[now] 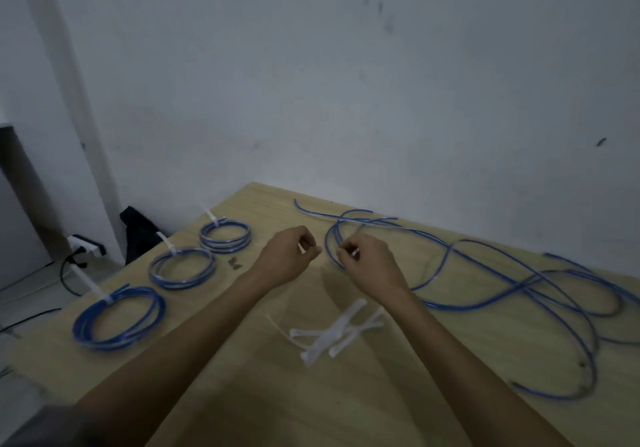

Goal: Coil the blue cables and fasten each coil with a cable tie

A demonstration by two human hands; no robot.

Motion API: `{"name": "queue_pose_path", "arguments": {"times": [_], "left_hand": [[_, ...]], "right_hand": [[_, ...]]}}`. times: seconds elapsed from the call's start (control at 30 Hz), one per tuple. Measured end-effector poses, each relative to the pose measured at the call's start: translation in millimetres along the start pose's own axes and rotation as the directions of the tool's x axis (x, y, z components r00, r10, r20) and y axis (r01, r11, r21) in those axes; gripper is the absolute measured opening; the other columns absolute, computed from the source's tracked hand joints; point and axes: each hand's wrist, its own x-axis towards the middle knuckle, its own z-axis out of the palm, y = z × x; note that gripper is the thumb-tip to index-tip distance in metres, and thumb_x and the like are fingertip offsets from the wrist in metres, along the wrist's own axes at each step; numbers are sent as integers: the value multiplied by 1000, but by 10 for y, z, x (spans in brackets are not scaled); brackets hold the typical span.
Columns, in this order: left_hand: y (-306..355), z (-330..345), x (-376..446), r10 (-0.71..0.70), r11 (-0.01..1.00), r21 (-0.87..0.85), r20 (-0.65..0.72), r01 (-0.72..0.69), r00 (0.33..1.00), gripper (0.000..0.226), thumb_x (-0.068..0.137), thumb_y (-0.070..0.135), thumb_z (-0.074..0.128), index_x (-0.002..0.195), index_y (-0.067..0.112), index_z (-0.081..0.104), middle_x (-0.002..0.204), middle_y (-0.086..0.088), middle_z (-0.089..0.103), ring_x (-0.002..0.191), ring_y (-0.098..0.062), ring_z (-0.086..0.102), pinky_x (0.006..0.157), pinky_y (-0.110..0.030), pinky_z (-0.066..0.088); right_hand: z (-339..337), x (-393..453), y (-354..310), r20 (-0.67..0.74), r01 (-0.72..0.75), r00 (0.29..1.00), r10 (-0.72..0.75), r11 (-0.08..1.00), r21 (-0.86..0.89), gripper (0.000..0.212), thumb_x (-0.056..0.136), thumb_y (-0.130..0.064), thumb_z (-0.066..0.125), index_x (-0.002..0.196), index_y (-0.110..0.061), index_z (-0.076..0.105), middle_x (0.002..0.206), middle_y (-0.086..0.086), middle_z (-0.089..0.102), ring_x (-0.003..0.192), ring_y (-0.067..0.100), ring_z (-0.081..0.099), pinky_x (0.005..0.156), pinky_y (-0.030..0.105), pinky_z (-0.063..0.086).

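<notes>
1. My right hand (372, 263) is out over the wooden surface (242, 394), fingers curled in, pinching the loose blue cable (512, 302) at the near side of a loop.
2. My left hand (289, 256) sits just beside it, fingers curled too; whether it grasps anything I cannot tell, the picture is too blurred there.
3. That loose cable sprawls across the right half of the surface in wide, tangled loops, running from the far edge by the wall (346, 82) down toward the near right.
4. Over on the left, three finished coils lie in a diagonal row: the near coil (117, 318), the middle coil (181, 268) and the far coil (224, 235), each flat on the surface.
5. Every one of the three has a white tie around its far side, tail sticking out away from me.
6. Between my forearms, a small pile of white cable ties (337, 332) lies on the surface, crossed over one another.
7. A small dark scrap (234, 263) lies between the middle coil and my left hand.
</notes>
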Motion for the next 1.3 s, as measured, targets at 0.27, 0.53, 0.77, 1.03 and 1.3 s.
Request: {"name": "queue_pose_path", "arguments": {"times": [0.27,0.53,0.77,1.03,1.3], "left_hand": [[614,396,-160,147,979,-159,101,-130,984,12,94,29,67,98,18,66,89,9,64,74,-12,61,72,-35,52],[1162,656,-167,221,970,-152,250,-188,943,43,97,32,64,138,22,54,130,-2,49,79,-11,54,83,-28,45],[1485,785,24,154,980,-162,220,-120,963,23,103,25,54,120,10,56,107,-6,61,85,-20,54,76,-33,43],[1318,599,280,34,985,-169,-9,-35,999,27,106,23,44,88,5,54,78,-7,52,71,-24,48,62,-38,34],[1087,277,417,-63,967,-253,-207,9,976,30,106,19,45,91,-1,60,81,-11,55,76,-28,51,67,-34,33]], "right_hand": [[-701,-467,726,110,140,990,-88,731,-668,54,90,0,54,140,-21,51,145,2,44,136,26,35,106,41,33],[-954,-414,915,192,175,981,-32,586,-791,29,94,-9,65,120,-13,54,123,5,51,117,28,50,67,36,42],[-1314,-315,648,43,181,976,-213,688,-703,9,105,-13,46,113,-13,42,111,8,46,84,30,56,57,38,33],[-1873,-189,432,-175,154,919,-354,730,-666,36,101,-40,55,116,-8,57,112,11,48,95,27,54,54,34,40],[-2468,-271,508,-388,-73,884,-260,744,-664,40,105,-44,42,109,-6,54,108,13,49,88,29,55,63,36,36]]}}
